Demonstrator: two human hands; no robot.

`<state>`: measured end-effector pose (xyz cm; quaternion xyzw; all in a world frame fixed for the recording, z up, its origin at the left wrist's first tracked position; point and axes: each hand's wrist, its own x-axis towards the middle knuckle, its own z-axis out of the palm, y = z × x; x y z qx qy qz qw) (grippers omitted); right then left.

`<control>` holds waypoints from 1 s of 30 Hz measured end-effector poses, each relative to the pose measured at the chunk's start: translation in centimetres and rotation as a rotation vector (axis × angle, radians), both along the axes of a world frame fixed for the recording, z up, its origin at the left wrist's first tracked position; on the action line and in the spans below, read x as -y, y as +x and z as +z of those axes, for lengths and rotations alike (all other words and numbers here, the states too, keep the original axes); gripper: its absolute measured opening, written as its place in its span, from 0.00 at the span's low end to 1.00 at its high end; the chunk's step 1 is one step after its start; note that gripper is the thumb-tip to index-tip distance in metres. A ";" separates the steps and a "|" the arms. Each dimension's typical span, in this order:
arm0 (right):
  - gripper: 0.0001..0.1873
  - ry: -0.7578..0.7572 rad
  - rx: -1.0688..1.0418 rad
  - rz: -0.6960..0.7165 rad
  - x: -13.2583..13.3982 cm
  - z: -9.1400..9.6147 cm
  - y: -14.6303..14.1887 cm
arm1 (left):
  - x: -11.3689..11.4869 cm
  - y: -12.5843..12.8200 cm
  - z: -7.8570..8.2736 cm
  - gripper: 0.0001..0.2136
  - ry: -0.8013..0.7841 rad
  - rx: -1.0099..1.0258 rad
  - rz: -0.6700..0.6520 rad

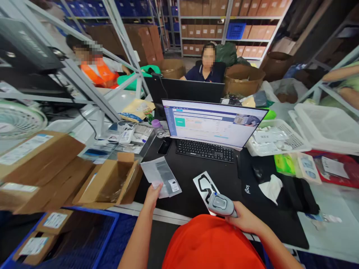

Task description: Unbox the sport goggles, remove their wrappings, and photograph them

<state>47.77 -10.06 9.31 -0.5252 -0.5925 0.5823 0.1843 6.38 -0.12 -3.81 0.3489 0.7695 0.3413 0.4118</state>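
Note:
My left hand [153, 195] pinches the near corner of a clear plastic bag [162, 175] with a white label, which lies on the black desk mat [196, 179]. My right hand [246, 219] is closed round the handle of a grey barcode scanner [220, 203]. The scanner's head points down over a white card with a black outline [204, 184]. A black keyboard [205, 150] and a lit monitor [213, 122] stand just beyond both hands.
An open cardboard box [112, 185] sits left of the bag, with more boxes [36, 168] and a blue crate [70, 239] further left. A phone [164, 146], a mouse [257, 173], white trays [276, 138] and two seated people are beyond the desk.

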 end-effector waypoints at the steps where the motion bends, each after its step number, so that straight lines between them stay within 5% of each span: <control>1: 0.27 -0.032 -0.003 -0.016 -0.2 0.2 -0.3 | 0.1 1.2 0.2 0.14 0.040 0.038 -0.029; 8: 0.17 -0.181 0.004 -0.128 -1.4 0.0 -1.3 | 1.4 9.5 2.6 0.26 0.282 0.014 -0.211; 13: 0.14 -0.179 -0.031 -0.174 -1.2 -0.5 -0.6 | 1.5 12.9 5.0 0.24 0.337 -0.031 -0.338; 25: 0.18 -0.227 -0.141 -0.231 0.0 -2.0 0.7 | 1.9 15.0 5.9 0.29 0.313 -0.123 -0.308; 30: 0.24 -0.160 -0.087 -0.437 1.0 -5.2 3.4 | 2.3 15.3 5.7 0.28 0.317 -0.057 -0.335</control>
